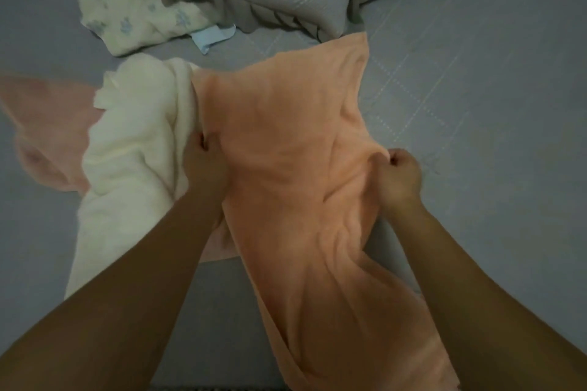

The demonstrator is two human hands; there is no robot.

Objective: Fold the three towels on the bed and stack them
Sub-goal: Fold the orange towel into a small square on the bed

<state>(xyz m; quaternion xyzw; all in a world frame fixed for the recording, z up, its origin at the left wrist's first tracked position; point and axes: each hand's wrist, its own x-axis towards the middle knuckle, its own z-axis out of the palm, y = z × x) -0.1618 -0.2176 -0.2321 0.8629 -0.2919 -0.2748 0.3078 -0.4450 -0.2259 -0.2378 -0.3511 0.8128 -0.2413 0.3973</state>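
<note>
gripping orange towel w/ both fists: left hand at 9 o'clock edge, right hand at 3; cream towel lay beside.

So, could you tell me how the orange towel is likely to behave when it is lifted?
Probably floppy: the orange towel wrinkles where both hands pinch it. It would likely sag between them, and seems light, since pinching fingers alone gather it.
</note>
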